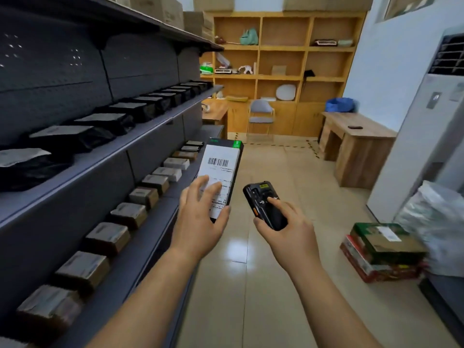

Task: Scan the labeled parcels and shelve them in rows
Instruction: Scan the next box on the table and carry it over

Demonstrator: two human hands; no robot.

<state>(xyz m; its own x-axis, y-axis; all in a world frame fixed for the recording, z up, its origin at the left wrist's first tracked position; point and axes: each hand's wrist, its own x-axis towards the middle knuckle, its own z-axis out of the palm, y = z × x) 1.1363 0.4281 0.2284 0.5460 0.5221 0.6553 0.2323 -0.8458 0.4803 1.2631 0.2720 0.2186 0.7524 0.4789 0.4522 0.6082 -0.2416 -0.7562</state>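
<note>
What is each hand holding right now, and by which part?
The left hand holds the labelled parcel by its near end. The right hand grips the scanner by its lower body.

Black parcel (221, 172), white barcoded label (218, 169), green corner; black scanner (263, 204); grey shelves (100, 156); brown boxes (105, 237).

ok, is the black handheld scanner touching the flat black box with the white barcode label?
Apart. Head view shows a strip of floor between the black handheld scanner and the flat black labelled box.
</note>
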